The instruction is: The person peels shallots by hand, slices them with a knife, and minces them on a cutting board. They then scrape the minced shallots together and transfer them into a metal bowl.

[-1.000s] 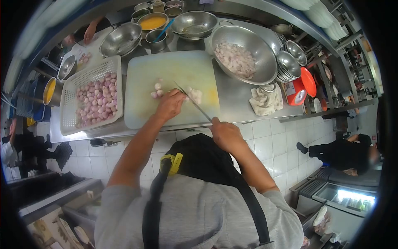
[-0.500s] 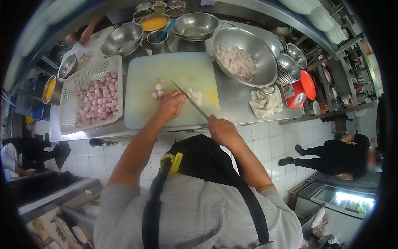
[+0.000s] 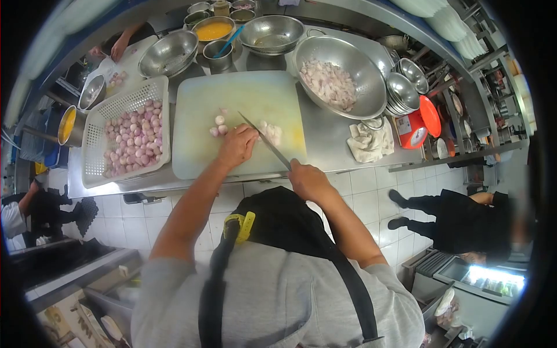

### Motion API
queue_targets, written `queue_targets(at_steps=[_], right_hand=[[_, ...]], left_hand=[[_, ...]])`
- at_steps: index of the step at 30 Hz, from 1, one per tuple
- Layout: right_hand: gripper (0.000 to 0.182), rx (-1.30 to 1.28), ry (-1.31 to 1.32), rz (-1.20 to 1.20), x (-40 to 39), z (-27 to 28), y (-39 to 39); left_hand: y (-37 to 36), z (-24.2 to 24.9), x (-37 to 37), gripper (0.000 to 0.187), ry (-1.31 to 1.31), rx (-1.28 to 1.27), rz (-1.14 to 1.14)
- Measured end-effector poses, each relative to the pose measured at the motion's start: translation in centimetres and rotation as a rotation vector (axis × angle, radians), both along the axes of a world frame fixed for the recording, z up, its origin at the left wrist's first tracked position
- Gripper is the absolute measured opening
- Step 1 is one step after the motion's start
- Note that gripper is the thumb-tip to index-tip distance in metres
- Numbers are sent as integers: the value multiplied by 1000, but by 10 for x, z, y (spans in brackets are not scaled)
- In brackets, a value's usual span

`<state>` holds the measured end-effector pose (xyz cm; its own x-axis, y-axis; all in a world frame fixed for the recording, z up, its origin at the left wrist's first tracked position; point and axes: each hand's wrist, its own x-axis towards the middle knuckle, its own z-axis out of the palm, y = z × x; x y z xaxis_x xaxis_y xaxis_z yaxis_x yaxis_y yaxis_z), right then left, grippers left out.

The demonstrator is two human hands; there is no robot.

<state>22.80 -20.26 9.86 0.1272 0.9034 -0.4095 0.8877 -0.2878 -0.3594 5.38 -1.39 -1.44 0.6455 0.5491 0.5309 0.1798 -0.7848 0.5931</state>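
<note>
Stainless counter [image 3: 325,139] fills my upper frame. Toward the left, a white basket [image 3: 165,116] holds pinkish shallots [image 3: 134,136]. At centre, a few loose shallots [image 3: 219,120] sit on the cutting board [image 3: 232,95] near the left hand [image 3: 237,145], its fingers bunched beside the knife [image 3: 270,146]; I can't tell what they pinch. Chopped pieces [image 3: 271,133] lie just right of the blade, so cutting looks partly done. The right hand [image 3: 310,181] wraps the handle. Upper right, a steel bowl [image 3: 371,69] holds more chopped pieces.

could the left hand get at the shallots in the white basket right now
Probably yes: the basket is open-topped beside the cutting board, and nothing covers the shallots. The left hand would just have to leave its place by the knife.
</note>
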Motion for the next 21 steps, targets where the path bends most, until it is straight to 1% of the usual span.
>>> queue_targets(at_steps=[5, 8, 11, 14, 17, 20, 21], right_hand=[[26, 26, 72, -11, 18, -4, 3], [27, 33, 77, -29, 21, -6, -5], [27, 72, 79, -29, 20, -7, -7], [27, 82, 60, -30, 15, -8, -6], [26, 80, 25, -21, 13, -6, -7], [24, 61, -15, -22, 10, -4, -5], [24, 60, -24, -19, 9, -4, -5]], left_hand=[[2, 9, 1, 12, -13, 34, -19], [2, 10, 1, 15, 62, 95, 4], [0, 6, 2, 15, 109, 68, 89], [-2, 8, 2, 16, 111, -9, 102], [2, 0, 1, 11, 24, -226, 56], [6, 7, 0, 9, 40, -176, 14], [9, 7, 0, 9, 52, -114, -2]])
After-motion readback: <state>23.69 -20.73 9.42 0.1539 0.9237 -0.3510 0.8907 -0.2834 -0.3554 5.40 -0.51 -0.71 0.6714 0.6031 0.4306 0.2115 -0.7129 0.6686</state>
